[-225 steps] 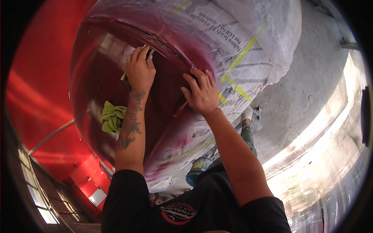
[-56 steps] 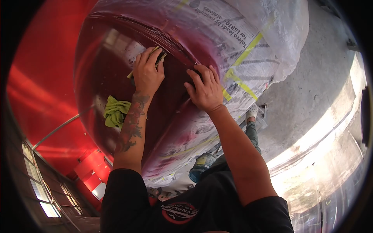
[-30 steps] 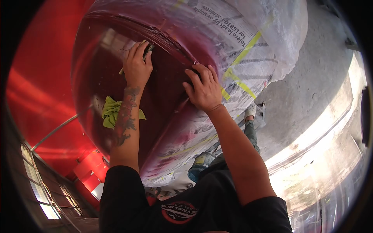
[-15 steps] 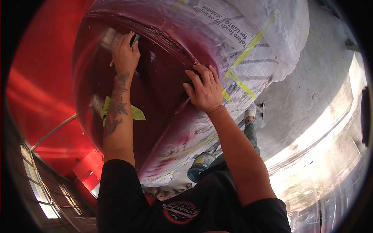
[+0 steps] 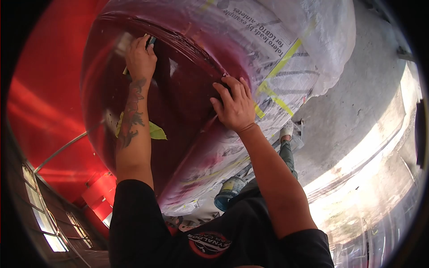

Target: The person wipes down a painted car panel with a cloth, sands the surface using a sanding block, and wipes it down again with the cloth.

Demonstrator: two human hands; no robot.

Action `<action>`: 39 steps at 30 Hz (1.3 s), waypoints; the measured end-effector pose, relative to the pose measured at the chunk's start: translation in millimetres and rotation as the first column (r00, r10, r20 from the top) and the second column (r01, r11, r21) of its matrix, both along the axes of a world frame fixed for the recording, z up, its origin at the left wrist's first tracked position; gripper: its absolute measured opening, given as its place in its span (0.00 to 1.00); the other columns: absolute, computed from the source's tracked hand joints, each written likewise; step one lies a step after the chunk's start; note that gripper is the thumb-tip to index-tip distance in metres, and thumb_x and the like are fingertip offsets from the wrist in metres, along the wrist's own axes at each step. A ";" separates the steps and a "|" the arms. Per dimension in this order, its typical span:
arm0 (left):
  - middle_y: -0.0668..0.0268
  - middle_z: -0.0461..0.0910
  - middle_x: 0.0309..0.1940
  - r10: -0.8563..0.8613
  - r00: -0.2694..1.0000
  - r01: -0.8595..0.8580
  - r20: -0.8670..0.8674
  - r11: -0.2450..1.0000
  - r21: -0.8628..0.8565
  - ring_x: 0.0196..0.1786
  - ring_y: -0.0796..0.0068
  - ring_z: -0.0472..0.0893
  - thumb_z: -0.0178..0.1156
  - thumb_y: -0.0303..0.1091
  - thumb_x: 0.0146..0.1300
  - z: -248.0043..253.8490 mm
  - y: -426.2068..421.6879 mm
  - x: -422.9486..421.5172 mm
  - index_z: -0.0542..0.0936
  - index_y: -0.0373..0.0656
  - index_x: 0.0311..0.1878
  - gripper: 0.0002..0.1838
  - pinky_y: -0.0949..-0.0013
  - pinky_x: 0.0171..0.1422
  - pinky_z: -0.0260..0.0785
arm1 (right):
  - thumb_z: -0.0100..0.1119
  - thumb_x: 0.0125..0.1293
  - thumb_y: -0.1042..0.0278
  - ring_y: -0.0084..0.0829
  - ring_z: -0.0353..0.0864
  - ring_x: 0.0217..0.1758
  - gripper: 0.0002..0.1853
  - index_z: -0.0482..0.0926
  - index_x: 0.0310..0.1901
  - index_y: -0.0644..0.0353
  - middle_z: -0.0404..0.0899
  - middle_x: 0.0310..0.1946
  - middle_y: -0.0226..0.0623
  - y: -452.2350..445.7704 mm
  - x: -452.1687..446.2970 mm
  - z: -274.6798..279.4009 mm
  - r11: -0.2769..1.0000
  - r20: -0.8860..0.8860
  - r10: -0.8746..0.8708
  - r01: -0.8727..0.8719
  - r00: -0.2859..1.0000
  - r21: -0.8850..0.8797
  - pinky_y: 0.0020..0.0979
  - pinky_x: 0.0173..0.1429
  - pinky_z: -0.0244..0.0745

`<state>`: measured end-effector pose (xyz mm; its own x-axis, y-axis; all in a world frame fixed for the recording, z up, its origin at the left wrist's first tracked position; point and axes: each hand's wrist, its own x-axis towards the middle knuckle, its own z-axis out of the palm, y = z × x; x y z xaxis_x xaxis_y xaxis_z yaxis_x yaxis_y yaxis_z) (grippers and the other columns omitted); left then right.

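Note:
My left hand point(image 5: 141, 58) grips a small dark block point(image 5: 151, 42) with a yellowish edge showing beside the wrist, and presses it on the glossy dark red panel point(image 5: 174, 102) near its upper left. My right hand point(image 5: 233, 103) lies with spread fingers on the panel's right edge, where purple-tinted plastic and newspaper masking begin. Nothing shows in its grasp. A yellow-green cloth point(image 5: 157, 131) rests on the panel, partly hidden under my left forearm.
Newspaper masking point(image 5: 254, 31) with yellow tape point(image 5: 286, 58) and clear plastic point(image 5: 330, 44) covers the right side. Below stands a bluish bucket point(image 5: 230, 192). A bright red surface point(image 5: 49, 89) lies left. My shoe point(image 5: 287, 129) is on the concrete floor point(image 5: 357, 102).
My left hand has moved left and up across the panel with the block, and its forearm now covers more of the cloth. My right hand has stayed nearly in place.

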<state>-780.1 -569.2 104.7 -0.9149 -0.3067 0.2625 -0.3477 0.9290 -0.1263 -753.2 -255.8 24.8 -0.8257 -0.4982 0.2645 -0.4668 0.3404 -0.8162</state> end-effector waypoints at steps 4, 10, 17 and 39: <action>0.61 0.83 0.57 -0.104 0.994 0.106 -0.045 0.994 0.038 0.59 0.54 0.79 0.65 0.28 0.63 -5.2 62.1 28.9 0.83 0.44 0.59 0.19 0.53 0.65 0.71 | 0.69 0.64 0.58 0.38 0.74 0.69 0.21 0.81 0.57 0.49 0.74 0.60 0.36 -0.1 1.8 1.0 1.000 0.007 0.002 -0.002 1.000 -0.003 0.51 0.79 0.62; 0.61 0.83 0.57 -0.201 0.979 0.201 -0.008 0.970 0.136 0.58 0.54 0.80 0.68 0.26 0.61 2.9 82.2 39.7 0.83 0.43 0.58 0.20 0.53 0.64 0.72 | 0.69 0.64 0.58 0.39 0.75 0.69 0.21 0.80 0.58 0.50 0.74 0.59 0.37 -0.7 0.6 -1.4 1.000 0.001 0.005 -0.005 1.000 0.006 0.52 0.78 0.63; 0.58 0.82 0.59 -0.036 0.999 0.038 -0.022 0.993 0.116 0.61 0.52 0.79 0.66 0.28 0.63 -3.5 81.1 29.6 0.84 0.44 0.59 0.20 0.51 0.67 0.70 | 0.69 0.64 0.58 0.39 0.75 0.69 0.21 0.80 0.58 0.50 0.75 0.59 0.38 -0.3 -0.6 -1.7 1.000 -0.009 -0.003 0.003 1.000 -0.012 0.52 0.78 0.63; 0.59 0.81 0.57 -0.112 0.994 0.113 -0.014 0.972 0.207 0.57 0.53 0.79 0.71 0.26 0.59 0.7 130.3 45.9 0.85 0.42 0.57 0.20 0.53 0.65 0.71 | 0.69 0.64 0.57 0.40 0.75 0.69 0.21 0.80 0.58 0.50 0.75 0.59 0.38 -0.6 -0.2 -1.5 1.000 -0.023 -0.006 0.006 1.000 0.003 0.52 0.78 0.62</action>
